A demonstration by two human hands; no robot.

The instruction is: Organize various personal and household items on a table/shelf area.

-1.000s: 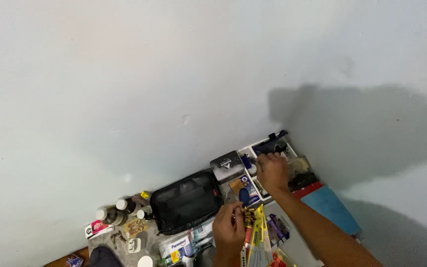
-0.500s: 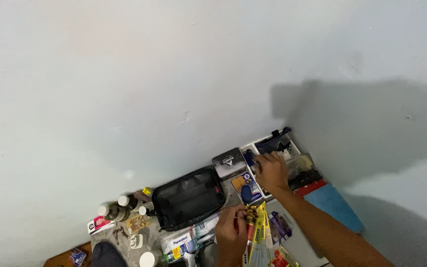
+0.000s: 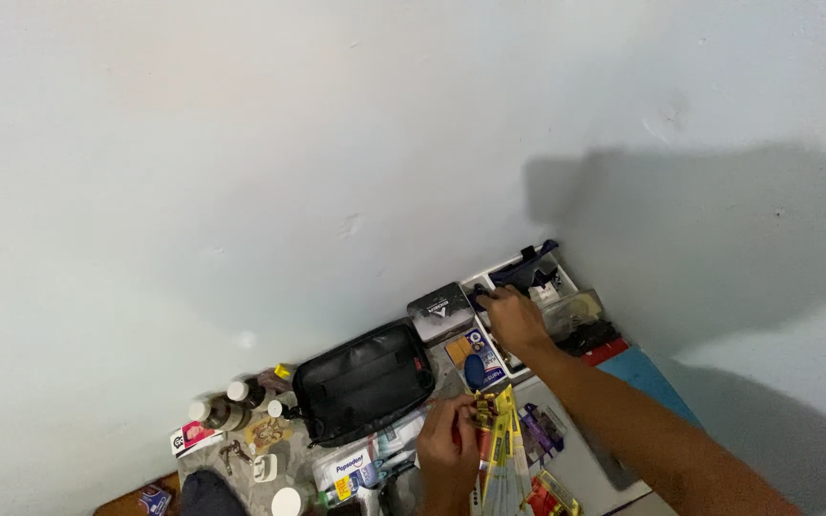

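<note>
Left fingers: curled together, pinching the top of a fanned bunch of long yellow sachet strips [image 3: 497,449]
Right fingers: bent down onto the contents of a white compartment tray [image 3: 528,277]; whether they grip anything there cannot be told
Landmark: black rectangular zip pouch of fabric [image 3: 363,382], lying flat on the table
Left hand [image 3: 446,454]: just below and right of the pouch's lower right corner
Right hand [image 3: 513,320]: up and to the right of the pouch, forearm running off to the lower right
Yellow strips: right of the left hand, hanging down, below the pouch
Dark grey square box [image 3: 441,311]: just above the pouch's upper right corner
Small brown bottles with white caps [image 3: 231,403]: left of the pouch
Blue flat folder [image 3: 657,382]: far right of the pouch, partly under the forearm
</note>
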